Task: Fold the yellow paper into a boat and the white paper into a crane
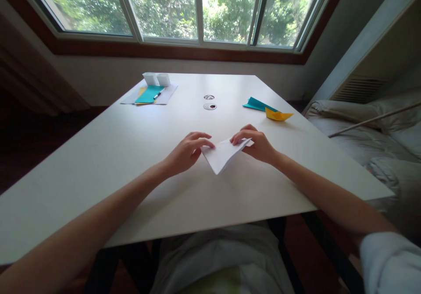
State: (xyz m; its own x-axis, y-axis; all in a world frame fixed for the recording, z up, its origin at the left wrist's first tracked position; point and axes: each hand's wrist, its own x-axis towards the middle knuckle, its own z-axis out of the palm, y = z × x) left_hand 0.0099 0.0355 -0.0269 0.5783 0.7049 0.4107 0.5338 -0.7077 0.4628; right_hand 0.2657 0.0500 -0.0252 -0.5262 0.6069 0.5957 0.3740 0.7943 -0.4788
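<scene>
Paper: a folded white sheet (223, 154) is held just above the white table (131, 154), near the front edge and about the middle of its width.
Long axis: the folded shape is seen to run from about 8 o'clock to 2 o'clock, with one pointed corner turned down toward 7 o'clock, nearest the person.
Left hand (186, 151): placed at 9 o'clock of the paper; the fingertips are closed narrowly on its left upper corner.
Right hand (258, 145): placed at 3 o'clock of the paper; the right upper corner is pinched between thumb and fingers.
Nearer hand: neither; the paper is spanned between both hands, each at one end of the upper edge.
Free part: the lower point is left unsupported, between the two wrists.
Elsewhere: a yellow paper boat (278, 115) and a teal folded sheet (258, 104) lie at 1 o'clock, well apart; a stack of paper with a pen (158, 94) lies at 11 o'clock.
</scene>
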